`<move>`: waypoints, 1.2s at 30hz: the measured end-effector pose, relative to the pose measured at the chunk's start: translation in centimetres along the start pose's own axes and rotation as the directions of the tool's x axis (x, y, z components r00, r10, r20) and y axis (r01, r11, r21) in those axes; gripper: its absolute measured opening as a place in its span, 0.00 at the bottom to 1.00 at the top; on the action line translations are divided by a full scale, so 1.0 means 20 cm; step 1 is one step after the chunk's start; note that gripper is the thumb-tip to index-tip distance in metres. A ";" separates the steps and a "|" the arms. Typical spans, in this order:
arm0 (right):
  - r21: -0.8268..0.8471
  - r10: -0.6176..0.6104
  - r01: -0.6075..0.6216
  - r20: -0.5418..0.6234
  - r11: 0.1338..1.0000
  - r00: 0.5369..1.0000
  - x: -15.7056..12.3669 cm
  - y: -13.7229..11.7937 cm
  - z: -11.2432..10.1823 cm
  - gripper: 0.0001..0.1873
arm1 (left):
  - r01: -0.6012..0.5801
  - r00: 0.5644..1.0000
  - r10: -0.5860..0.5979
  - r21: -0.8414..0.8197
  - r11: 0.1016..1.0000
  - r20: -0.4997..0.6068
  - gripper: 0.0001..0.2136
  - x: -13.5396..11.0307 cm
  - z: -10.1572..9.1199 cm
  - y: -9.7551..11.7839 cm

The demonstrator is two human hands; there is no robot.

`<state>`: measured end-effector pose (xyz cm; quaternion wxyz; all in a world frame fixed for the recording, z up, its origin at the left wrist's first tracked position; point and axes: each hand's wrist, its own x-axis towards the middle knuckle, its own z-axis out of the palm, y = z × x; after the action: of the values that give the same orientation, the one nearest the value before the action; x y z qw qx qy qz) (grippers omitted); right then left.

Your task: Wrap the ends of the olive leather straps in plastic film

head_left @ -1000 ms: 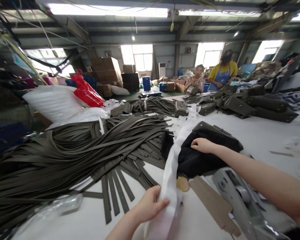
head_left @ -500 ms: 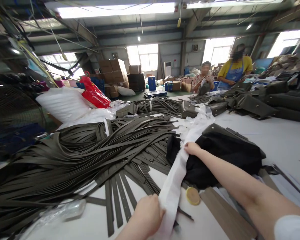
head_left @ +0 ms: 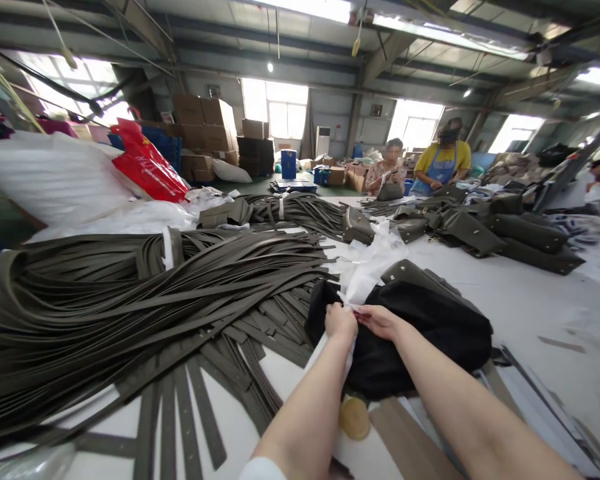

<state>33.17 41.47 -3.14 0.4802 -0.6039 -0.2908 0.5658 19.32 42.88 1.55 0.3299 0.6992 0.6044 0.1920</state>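
Note:
Both of my hands meet at a long white strip [head_left: 363,283], thin and crumpled, at the left end of a black cloth bag [head_left: 410,327]. My left hand [head_left: 341,321] is closed on the strip, whose lower part runs down behind my left forearm. Beside it, my right hand [head_left: 379,321] pinches the strip with its fingertips. The strip's far end lies bunched up past the hands, touching a dark grey-green leather piece [head_left: 405,272] with metal studs. Left of my hands spreads a big heap of dark grey-green leather straps [head_left: 220,287].
A round yellow tape roll [head_left: 355,419] and flat brown strips [head_left: 405,433] lie near me. Dark leather bags [head_left: 485,230] are piled at the far right. Two people [head_left: 443,160] work across the table. A red plastic bag [head_left: 150,163] sits on white sacks [head_left: 50,177].
My left hand has moved up along the white strip to join my right hand. The view has turned to the right, so the surroundings shift left.

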 end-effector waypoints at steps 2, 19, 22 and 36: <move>0.061 0.014 -0.015 0.016 0.998 1.000 0.01 0.01 -0.02 0.07 | -0.012 0.999 0.012 0.001 1.000 -0.044 0.15 0.00 0.07 -0.03; -0.082 -0.111 0.104 -0.084 0.991 0.990 0.01 -0.12 0.03 0.02 | -0.091 0.985 0.102 0.089 0.992 -0.136 0.13 0.03 0.08 -0.05; -0.139 -0.097 0.089 -0.054 0.986 0.994 0.02 -0.18 0.07 0.07 | -0.104 0.986 0.116 0.094 0.990 -0.121 0.13 0.05 0.06 -0.08; -0.550 -0.317 0.255 -0.018 0.795 0.948 0.10 -0.06 0.21 0.17 | -0.080 0.987 0.057 -0.156 0.985 -0.150 0.09 0.18 -0.15 -0.14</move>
<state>29.76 44.75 -2.46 0.3853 -0.6935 -0.4997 0.3476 16.07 47.16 1.32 0.3337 0.6748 0.5849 0.3020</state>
